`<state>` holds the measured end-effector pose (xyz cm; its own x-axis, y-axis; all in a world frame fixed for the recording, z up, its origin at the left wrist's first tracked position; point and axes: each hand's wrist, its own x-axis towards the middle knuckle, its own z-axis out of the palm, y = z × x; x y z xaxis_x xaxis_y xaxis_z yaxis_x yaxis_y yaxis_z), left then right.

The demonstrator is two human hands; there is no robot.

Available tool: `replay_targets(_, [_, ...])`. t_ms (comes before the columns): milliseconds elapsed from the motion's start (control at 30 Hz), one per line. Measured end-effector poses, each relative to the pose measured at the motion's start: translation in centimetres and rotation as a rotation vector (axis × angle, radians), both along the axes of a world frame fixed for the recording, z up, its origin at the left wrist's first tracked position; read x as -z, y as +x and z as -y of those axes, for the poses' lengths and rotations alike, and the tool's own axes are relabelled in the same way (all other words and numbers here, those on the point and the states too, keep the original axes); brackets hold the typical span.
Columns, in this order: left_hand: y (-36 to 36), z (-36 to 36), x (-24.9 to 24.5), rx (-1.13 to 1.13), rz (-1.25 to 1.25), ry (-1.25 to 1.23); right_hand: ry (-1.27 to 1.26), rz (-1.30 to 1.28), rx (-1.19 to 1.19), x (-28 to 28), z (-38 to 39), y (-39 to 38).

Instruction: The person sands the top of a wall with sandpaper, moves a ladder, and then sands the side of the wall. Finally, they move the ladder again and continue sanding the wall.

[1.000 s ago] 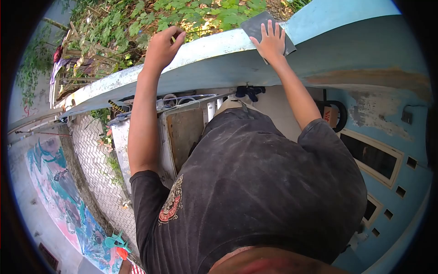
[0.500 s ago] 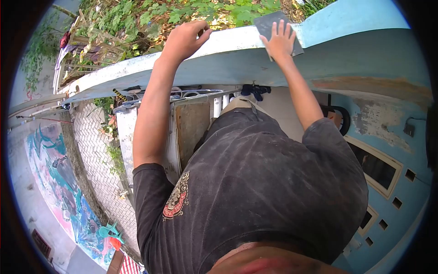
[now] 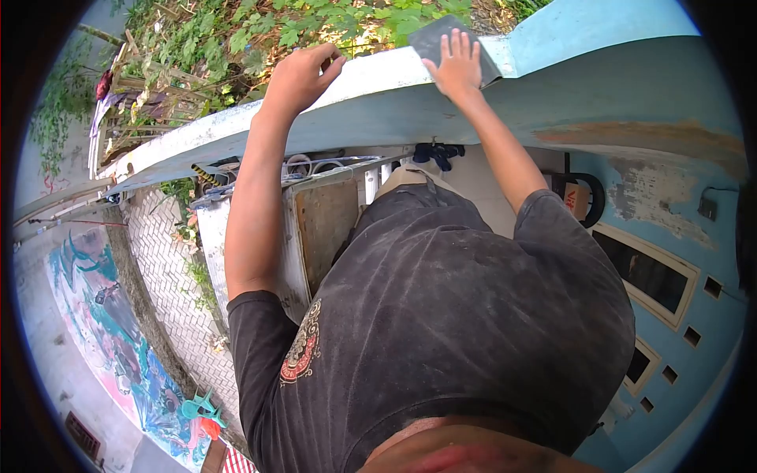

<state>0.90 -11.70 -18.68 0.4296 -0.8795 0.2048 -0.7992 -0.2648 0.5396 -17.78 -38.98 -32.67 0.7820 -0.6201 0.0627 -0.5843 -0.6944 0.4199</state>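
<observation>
Past white-topped blue wall (image 3: 378,77), green plants (image 3: 339,24); spreading right hand (image 3: 459,75) on dark-grey sheet (image 3: 430,39), slid leftward now; curling left hand (image 3: 298,77), thumb apart.

On wall (image 3: 378,76): sheet (image 3: 430,36), right hand (image 3: 460,69) flat over it. Left of sheet, at wall top, well apart from right hand: left hand (image 3: 298,76), contact hidden. Beyond wall: plants (image 3: 307,24). On near side, between arms, low by wall: cloth (image 3: 435,154). Left of torso (image 3: 457,307): board (image 3: 322,229), then paving (image 3: 162,256), then mural (image 3: 106,315). Near mural's lower end: chair (image 3: 202,407). Right of torso: box (image 3: 578,201); farther right, window (image 3: 653,276).
</observation>
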Motion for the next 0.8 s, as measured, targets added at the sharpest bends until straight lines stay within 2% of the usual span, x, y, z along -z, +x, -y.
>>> replay_targets(100, [0.1,0.1,0.0,0.014,0.014,-0.011,0.14,-0.071,-0.21,1.4,-4.5,0.5])
replay_targets(200, [0.0,0.0,-0.2,0.0,-0.005,-0.015,0.203,-0.011,-0.203,-1.6,0.5,-1.2])
replay_targets(233, [0.2,-0.1,0.0,-0.003,-0.006,-0.013,0.126,-0.02,-0.176,-2.1,2.5,-1.5])
replay_targets(333, [0.3,-0.1,0.6,0.014,0.016,-0.029,0.168,-0.03,-0.247,-1.9,4.9,-2.4])
replay_targets(433, [0.4,0.0,0.5,0.02,0.018,-0.026,0.052,0.089,-0.246,-1.5,4.0,-2.3])
replay_targets(500, [0.4,0.0,0.5,0.011,0.013,-0.051,-0.008,0.14,-0.094,-2.0,3.2,-2.1])
replay_targets(600, [0.4,0.1,0.5,-0.001,0.012,-0.029,0.114,0.156,-0.049,-2.3,3.4,-1.2])
replay_targets(733, [0.6,0.0,0.8,-0.003,0.003,-0.033,0.136,0.239,-0.011,-1.9,4.2,0.2])
replay_targets(800, [0.7,0.0,1.0,-0.005,0.008,-0.036,0.114,0.179,-0.017,-1.8,4.4,0.3])
